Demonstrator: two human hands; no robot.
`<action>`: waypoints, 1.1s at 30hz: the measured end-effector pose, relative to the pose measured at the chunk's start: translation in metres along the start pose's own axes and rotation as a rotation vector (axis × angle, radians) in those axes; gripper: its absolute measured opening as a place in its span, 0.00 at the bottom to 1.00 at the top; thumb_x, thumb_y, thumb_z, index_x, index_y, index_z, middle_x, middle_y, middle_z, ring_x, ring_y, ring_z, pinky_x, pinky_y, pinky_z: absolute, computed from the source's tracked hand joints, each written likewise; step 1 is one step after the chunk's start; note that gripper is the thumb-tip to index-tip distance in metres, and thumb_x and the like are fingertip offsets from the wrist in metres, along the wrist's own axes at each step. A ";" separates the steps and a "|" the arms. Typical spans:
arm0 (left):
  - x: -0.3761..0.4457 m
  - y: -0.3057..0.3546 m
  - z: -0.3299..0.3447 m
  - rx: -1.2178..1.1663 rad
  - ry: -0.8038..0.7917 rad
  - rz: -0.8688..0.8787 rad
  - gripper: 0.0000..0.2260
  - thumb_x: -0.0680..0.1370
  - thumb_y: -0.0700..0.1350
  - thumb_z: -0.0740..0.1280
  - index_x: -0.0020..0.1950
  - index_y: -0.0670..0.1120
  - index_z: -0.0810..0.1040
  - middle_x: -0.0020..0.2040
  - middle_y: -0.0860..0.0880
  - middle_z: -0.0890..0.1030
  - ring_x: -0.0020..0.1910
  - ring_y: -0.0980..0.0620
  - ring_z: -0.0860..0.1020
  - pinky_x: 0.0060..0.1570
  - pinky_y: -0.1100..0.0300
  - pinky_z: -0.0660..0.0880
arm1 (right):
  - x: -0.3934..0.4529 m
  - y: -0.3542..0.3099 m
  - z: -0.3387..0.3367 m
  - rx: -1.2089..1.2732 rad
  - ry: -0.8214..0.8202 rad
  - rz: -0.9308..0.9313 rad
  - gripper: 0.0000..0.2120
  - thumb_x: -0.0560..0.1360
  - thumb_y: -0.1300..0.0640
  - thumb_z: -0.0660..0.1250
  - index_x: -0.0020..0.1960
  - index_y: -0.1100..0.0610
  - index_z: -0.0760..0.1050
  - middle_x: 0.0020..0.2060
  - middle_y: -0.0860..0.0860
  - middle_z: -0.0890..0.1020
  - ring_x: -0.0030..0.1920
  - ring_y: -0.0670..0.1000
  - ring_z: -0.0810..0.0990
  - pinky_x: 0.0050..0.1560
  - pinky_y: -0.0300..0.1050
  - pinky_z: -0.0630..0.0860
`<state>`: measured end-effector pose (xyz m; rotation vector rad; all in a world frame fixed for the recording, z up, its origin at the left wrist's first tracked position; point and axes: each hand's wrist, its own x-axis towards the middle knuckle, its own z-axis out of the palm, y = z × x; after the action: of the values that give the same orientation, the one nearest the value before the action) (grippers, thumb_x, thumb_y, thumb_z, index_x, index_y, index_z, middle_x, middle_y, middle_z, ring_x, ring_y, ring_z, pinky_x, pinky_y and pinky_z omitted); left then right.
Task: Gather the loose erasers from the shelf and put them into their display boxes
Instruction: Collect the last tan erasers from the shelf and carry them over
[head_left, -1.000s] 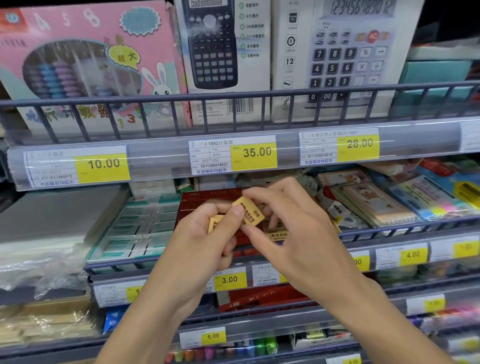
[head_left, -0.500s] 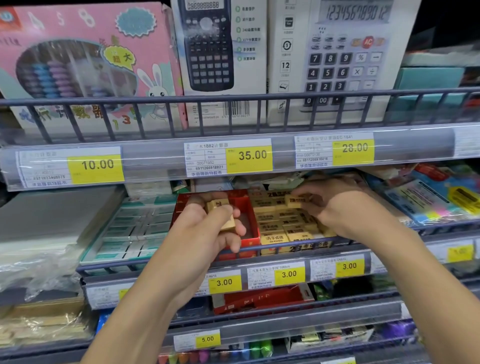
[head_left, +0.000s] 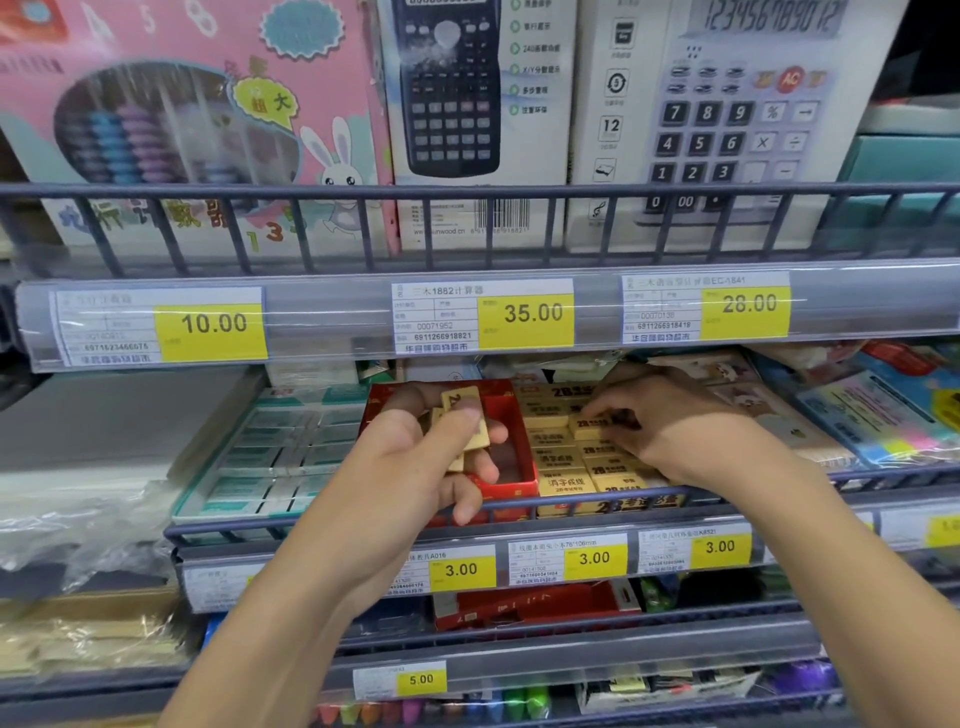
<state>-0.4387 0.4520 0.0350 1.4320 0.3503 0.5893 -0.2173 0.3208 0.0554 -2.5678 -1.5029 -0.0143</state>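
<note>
Red display box (head_left: 511, 415) floor mostly hidden behind left hand (head_left: 415, 462).

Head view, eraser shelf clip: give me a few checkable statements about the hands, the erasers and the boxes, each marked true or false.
1. The left hand holds several yellow erasers. True.
2. The right hand rests on the top shelf among the calculator boxes. False: it reaches into the rows of erasers in the yellow display box on the middle shelf.
3. The red display box stands to the left of the yellow one. True.
4. The red box is packed full of erasers. False: its visible floor is bare.
5. The price tag under the black calculator box reads 10.00. False: it reads 35.00.
</note>
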 end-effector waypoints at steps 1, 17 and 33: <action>0.000 -0.001 -0.001 0.011 -0.004 -0.002 0.08 0.85 0.44 0.64 0.58 0.40 0.76 0.46 0.44 0.84 0.37 0.46 0.73 0.28 0.62 0.71 | 0.000 0.001 0.001 0.008 0.000 -0.013 0.14 0.81 0.55 0.65 0.65 0.44 0.78 0.65 0.44 0.74 0.57 0.47 0.74 0.54 0.32 0.69; -0.002 -0.002 0.003 0.028 0.030 0.030 0.04 0.78 0.49 0.73 0.50 0.50 0.84 0.31 0.51 0.73 0.29 0.54 0.64 0.25 0.65 0.62 | -0.054 -0.060 0.012 0.819 0.304 -0.358 0.20 0.72 0.46 0.75 0.63 0.42 0.76 0.46 0.44 0.81 0.43 0.50 0.81 0.44 0.44 0.79; -0.004 0.004 0.000 -0.087 0.056 0.015 0.09 0.84 0.35 0.59 0.62 0.38 0.75 0.42 0.45 0.85 0.31 0.53 0.70 0.25 0.63 0.67 | -0.058 -0.053 0.012 0.528 0.591 -0.350 0.14 0.75 0.51 0.73 0.59 0.42 0.79 0.43 0.43 0.78 0.48 0.44 0.78 0.48 0.31 0.71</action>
<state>-0.4427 0.4492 0.0384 1.3380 0.3548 0.6500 -0.2923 0.2979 0.0454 -1.6713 -1.4416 -0.3380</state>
